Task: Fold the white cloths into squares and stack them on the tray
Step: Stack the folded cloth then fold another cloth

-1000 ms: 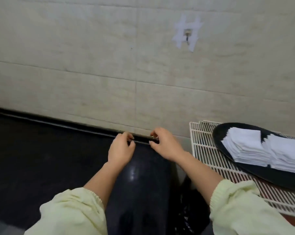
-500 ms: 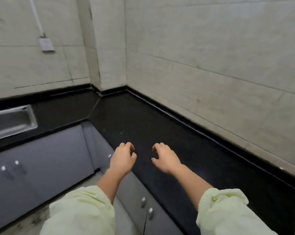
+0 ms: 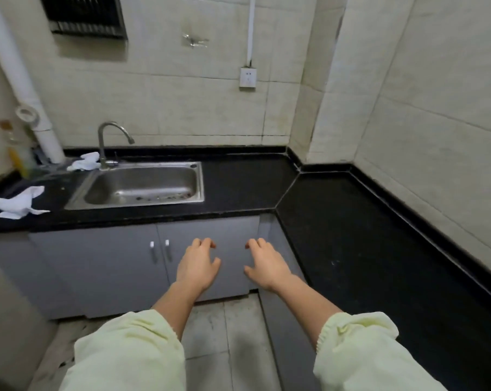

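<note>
My left hand (image 3: 197,265) and my right hand (image 3: 265,265) hang in the air side by side in front of the grey cabinet doors (image 3: 120,261), fingers loosely curled, holding nothing. A crumpled white cloth (image 3: 15,203) lies on the black counter at the far left. Another crumpled white cloth (image 3: 86,162) sits behind the sink by the faucet. The tray and the folded stacks are out of view.
A steel sink (image 3: 142,186) with a faucet (image 3: 106,145) is set in the black L-shaped counter (image 3: 351,238), which runs along the right wall. A white pipe (image 3: 27,88) and bottles (image 3: 18,156) stand at the far left. Tiled floor lies below.
My view has swung left from the tray and wire rack, past the counter corner, to the sink. Both hands left the counter's back edge and now hover with nothing in them.
</note>
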Action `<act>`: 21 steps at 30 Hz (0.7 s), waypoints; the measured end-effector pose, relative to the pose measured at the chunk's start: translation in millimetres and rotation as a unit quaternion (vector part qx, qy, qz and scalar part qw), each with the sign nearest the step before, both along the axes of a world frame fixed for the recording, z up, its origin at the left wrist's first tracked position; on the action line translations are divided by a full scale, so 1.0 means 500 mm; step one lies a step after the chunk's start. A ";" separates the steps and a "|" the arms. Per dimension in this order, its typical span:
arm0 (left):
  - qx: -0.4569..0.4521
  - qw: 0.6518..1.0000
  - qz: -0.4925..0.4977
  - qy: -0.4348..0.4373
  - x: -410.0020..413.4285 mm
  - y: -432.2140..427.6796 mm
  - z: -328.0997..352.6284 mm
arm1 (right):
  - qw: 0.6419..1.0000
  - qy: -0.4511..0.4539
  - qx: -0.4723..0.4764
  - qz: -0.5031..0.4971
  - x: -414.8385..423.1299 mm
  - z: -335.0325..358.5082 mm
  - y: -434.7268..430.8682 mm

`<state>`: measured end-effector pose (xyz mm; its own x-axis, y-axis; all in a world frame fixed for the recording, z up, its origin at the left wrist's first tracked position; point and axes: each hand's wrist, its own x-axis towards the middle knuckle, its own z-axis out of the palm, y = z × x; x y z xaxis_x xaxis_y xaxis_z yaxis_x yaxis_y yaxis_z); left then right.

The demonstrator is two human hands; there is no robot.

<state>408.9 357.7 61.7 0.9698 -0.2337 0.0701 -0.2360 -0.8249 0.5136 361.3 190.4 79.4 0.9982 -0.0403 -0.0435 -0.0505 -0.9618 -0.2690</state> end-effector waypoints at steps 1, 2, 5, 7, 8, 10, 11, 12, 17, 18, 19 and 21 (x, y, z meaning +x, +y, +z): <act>0.003 1.000 0.010 0.004 0.034 0.016 -0.001 | 1.000 0.004 -0.001 0.009 0.042 -0.004 0.015; 0.005 1.000 0.019 0.008 0.067 0.030 0.001 | 1.000 0.008 -0.001 0.018 0.082 -0.006 0.031; 0.014 0.998 0.050 0.018 0.167 0.075 0.004 | 0.999 0.027 0.001 0.044 0.204 -0.016 0.075; 0.010 0.997 0.068 0.020 0.219 0.104 0.004 | 0.998 0.029 -0.002 0.060 0.269 -0.012 0.102; 0.004 0.996 0.084 0.023 0.252 0.126 0.003 | 0.997 0.025 -0.006 0.071 0.313 -0.012 0.122; 0.003 0.994 0.109 0.026 0.306 0.170 0.004 | 0.996 0.024 -0.018 0.089 0.386 -0.011 0.164; 0.007 0.992 0.120 0.027 0.331 0.191 0.005 | 0.994 0.025 -0.023 0.100 0.417 -0.010 0.186; 0.014 0.991 0.132 0.025 0.354 0.212 0.005 | 0.993 0.026 -0.031 0.112 0.446 -0.010 0.208; 0.060 0.981 0.186 0.013 0.471 0.339 0.007 | 0.986 0.024 -0.047 0.160 0.588 -0.013 0.341; 0.067 0.978 0.198 0.015 0.494 0.370 0.005 | 0.984 0.023 -0.045 0.169 0.613 -0.016 0.374; 0.074 0.976 0.206 0.015 0.516 0.401 0.001 | 0.983 0.022 -0.044 0.178 0.639 -0.021 0.406; 0.092 0.972 0.216 0.017 0.557 0.458 -0.005 | 0.980 0.020 -0.048 0.194 0.684 -0.027 0.466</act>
